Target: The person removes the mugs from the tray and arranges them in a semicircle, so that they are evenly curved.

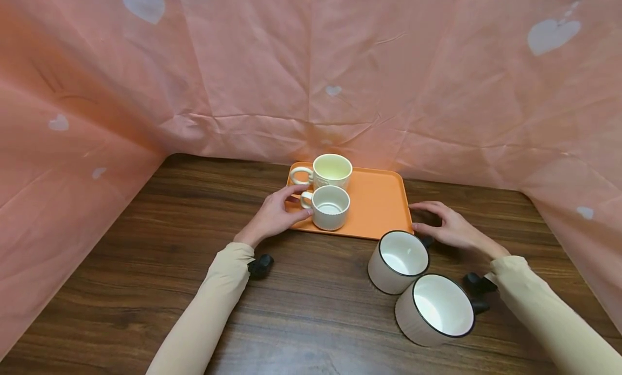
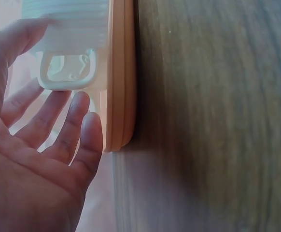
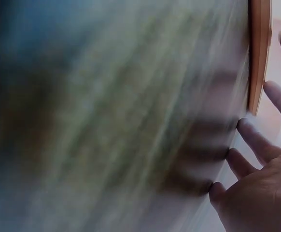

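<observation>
An orange tray (image 1: pixel 379 202) lies at the back of the table. On its left part stand a white ridged cup (image 1: pixel 330 219) in front and a cream cup (image 1: pixel 335 183) behind, both with handles pointing left. My left hand (image 1: pixel 272 217) is beside the white cup. Its thumb is at the cup's wall, and its loosely bent fingers (image 2: pixel 78 107) spread around the handle without closing on it. At the tray's right edge, my right hand (image 1: pixel 454 229) has thumb and fingers apart; the fingertips (image 3: pixel 272 89) are close to the rim. Whether they touch is unclear.
Two white mugs with black rims stand at the front right: a mug (image 1: pixel 389 270) by the tray's near right corner, and another mug (image 1: pixel 418 324) closer to me. Dark wood table (image 1: pixel 311 299) surrounds them. A pink cloth (image 1: pixel 272 67) hangs behind and at both sides.
</observation>
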`<state>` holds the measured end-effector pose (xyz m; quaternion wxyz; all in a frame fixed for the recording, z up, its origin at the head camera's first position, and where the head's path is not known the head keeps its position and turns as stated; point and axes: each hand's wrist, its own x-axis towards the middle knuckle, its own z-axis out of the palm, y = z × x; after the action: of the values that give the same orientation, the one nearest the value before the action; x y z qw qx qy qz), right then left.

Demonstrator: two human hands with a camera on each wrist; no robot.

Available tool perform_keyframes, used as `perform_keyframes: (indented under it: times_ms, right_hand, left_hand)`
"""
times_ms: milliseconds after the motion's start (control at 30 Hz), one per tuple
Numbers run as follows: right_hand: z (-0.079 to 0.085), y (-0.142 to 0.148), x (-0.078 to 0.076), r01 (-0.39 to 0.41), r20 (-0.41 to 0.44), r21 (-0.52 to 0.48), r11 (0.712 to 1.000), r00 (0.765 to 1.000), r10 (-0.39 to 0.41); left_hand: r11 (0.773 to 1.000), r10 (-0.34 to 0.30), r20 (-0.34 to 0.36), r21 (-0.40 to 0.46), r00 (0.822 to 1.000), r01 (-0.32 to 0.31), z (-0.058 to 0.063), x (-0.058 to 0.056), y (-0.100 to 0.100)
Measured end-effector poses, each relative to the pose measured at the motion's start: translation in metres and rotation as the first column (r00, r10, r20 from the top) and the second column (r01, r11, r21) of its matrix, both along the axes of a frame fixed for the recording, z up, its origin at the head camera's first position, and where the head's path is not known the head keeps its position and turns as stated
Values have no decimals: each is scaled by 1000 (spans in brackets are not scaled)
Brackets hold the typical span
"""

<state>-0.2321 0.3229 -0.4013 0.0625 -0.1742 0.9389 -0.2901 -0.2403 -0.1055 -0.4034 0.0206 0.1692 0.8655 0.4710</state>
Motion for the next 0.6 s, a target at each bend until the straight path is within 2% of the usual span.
perform_keyframes:
  times_ms: [333,600]
  right_hand:
    - [-3,1,-22,-48,-10,-21,999,999,48]
    - [0,3,-29,-63,78,32,998,995,60]
  left_hand:
    - [1000,3,9,5,1000,-3,-3,1,2]
    - [999,7,60,43,998,-9,-7,-1,7]
